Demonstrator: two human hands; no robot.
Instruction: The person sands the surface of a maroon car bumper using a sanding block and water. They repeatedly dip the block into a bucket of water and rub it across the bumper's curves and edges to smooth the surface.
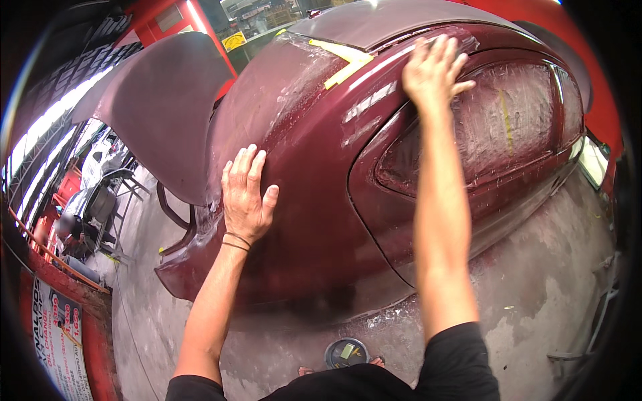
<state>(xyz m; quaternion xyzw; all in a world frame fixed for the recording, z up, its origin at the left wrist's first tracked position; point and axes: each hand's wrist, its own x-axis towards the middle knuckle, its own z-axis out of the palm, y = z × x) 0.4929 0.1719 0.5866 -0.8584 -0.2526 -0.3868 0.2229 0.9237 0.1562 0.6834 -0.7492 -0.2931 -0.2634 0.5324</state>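
A dark maroon car body [307,214] with a wet-looking sheen fills the middle of the view. My left hand [246,194] lies on its rear side panel, fingers stretched out and a thin dark band round the wrist. Farther up and to the right, my right hand [433,72] rests flat on the roof edge above the side window, its fingers spread. Both palms face the car, so whatever is beneath them is hidden. Yellow masking tape [342,61] marks the rear corner of the roof. A cloudy plastic cover [501,123] lies over the side window.
The raised trunk lid [160,107] stands at the left. By my feet is a round dark basin [346,353] holding a small greenish pad. A printed sign [60,334] is at the lower left; behind it a person [70,227] is near another vehicle. Grey concrete floor [535,301] surrounds the car.
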